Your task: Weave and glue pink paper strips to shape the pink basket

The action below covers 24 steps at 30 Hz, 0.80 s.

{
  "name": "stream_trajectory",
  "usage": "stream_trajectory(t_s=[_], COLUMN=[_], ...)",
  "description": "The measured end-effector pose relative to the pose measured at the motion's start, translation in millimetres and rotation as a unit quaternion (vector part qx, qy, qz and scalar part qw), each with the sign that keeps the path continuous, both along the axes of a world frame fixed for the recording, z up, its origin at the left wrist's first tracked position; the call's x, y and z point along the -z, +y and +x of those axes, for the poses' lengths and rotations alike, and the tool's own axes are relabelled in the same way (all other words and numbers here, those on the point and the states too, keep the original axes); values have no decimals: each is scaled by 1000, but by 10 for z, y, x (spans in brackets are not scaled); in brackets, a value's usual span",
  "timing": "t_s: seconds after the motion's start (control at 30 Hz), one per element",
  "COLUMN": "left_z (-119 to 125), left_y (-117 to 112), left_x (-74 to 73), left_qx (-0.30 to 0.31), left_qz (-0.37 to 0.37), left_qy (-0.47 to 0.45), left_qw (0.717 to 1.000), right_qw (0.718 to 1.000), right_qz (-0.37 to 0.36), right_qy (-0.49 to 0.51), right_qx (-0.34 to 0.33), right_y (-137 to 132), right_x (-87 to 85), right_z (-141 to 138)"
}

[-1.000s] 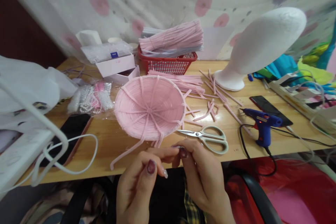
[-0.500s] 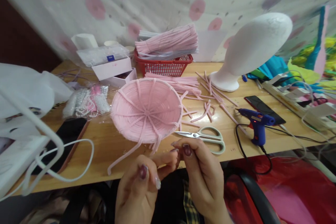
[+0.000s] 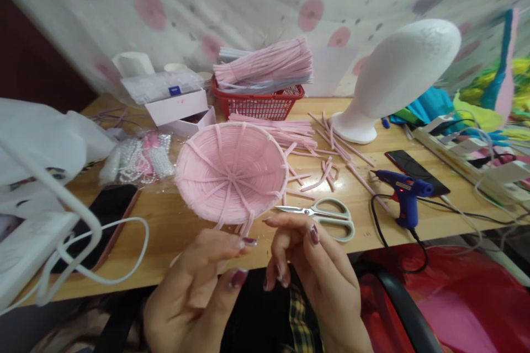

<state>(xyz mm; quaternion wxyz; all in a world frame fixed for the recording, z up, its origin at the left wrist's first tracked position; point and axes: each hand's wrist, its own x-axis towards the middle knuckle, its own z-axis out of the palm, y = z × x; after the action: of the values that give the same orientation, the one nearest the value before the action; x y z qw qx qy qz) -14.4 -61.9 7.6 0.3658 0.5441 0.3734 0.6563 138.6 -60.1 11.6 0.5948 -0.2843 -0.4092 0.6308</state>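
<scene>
My left hand [image 3: 194,292] is in front of the table edge, its thumb and fingers apart and nothing seen between them. Across a small gap, my right hand [image 3: 317,281] has its fingers loosely curled and spread, with no object visible in it. Just beyond them on the table sits a round pink woven bowl [image 3: 232,174], its inside tilted toward me, with ribs meeting at the centre. Loose pink strip ends hang from its near rim, partly behind my left hand. Scissors with pale green handles [image 3: 331,218] lie just past my right fingertips.
A blue glue gun [image 3: 403,190] with a lit red light and cord stands at right, near a phone [image 3: 418,171]. Behind are a red basket [image 3: 259,105] of pink stems and a white foam head [image 3: 397,77]. Left are bagged beads [image 3: 143,160] and white cable [image 3: 144,237].
My hands were close together with fingertips meeting. Now they have parted, the left moving leftward, and the fingers have opened out. The bowl and tools stay in place.
</scene>
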Motion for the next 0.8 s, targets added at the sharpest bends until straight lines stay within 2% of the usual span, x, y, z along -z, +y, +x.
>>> stream_trajectory(t_s=[0.03,0.1,0.23,0.43,0.53,0.63,0.7,0.8], left_z=[-10,-19,46,169,89,-34,-117,-247], left_y=[4,13,54,89,76,68,66,81], left_x=[-32,-97,-179,-212,-204,-180,-159,-135], left_qx=[-28,-45,-16,-27,-37,-26,-23,-52], left_qz=[21,53,70,148,199,238,240,193], left_qy=[42,116,215,290,366,421,419,357], left_qw=[998,991,974,945,908,875,876,912], right_qw=[999,995,989,996,995,992,987,981], right_qz=[-16,-34,-37,-44,-43,-32,-21,-11], right_qy=[30,67,86,-8,-63,-99,-122,-146], right_qx=[-24,-66,-113,-83,-65,-75,-106,-123], right_y=[6,24,55,10,-11,-33,-53,-72], right_x=[-8,-13,49,119,64,58,101,169], right_z=[-5,-14,-29,-21,-4,14,29,68])
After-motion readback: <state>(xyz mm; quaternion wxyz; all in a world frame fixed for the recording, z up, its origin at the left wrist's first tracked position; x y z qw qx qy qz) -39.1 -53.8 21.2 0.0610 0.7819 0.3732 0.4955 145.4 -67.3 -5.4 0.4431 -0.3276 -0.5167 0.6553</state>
